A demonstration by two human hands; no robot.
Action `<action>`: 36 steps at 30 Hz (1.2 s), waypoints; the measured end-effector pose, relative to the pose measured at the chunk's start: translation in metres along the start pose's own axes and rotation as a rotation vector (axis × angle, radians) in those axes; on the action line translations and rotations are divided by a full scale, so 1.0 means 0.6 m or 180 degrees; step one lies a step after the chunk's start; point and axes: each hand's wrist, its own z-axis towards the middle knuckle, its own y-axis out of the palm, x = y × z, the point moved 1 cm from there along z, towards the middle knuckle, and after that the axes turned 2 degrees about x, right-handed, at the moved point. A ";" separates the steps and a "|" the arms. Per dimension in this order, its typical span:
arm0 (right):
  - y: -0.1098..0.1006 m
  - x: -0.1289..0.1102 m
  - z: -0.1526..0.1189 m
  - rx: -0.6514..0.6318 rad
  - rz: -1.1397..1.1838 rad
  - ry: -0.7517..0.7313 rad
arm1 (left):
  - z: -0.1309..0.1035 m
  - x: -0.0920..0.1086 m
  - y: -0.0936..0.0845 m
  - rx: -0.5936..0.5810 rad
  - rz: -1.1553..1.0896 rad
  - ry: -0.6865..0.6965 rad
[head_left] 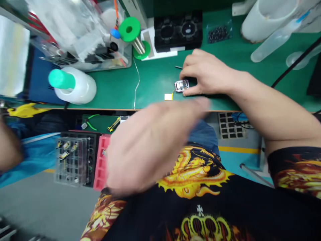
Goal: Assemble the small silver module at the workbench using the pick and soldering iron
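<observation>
- Green bench (112, 87) stretches left of the small device (182, 86), which sits near the front edge.
- My right hand (204, 73), palm down, pinches it.
- My left hand (150, 144) blurs closer in; I can't tell its grip.

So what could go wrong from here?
1. The small white-and-yellow piece seems joined to the small device by a thin lead; if the right hand shifts the device, that lead may get tugged.
2. Both are near the bench's front edge, so a bump could send them off.
3. The loose wire below the green spool could snag.
</observation>
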 end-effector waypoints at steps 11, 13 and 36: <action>0.008 -0.016 -0.006 0.0434 -0.0385 -0.0628 | 0.126 -0.191 0.100 0.0189 0.1513 0.1478; 0.008 -0.015 -0.007 0.0414 -0.0393 -0.0598 | 0.131 -0.188 0.098 0.0142 0.1504 0.1573; 0.020 -0.029 -0.007 0.0083 -0.0492 -0.0574 | 0.148 -0.174 0.127 0.0709 -0.1354 0.0649</action>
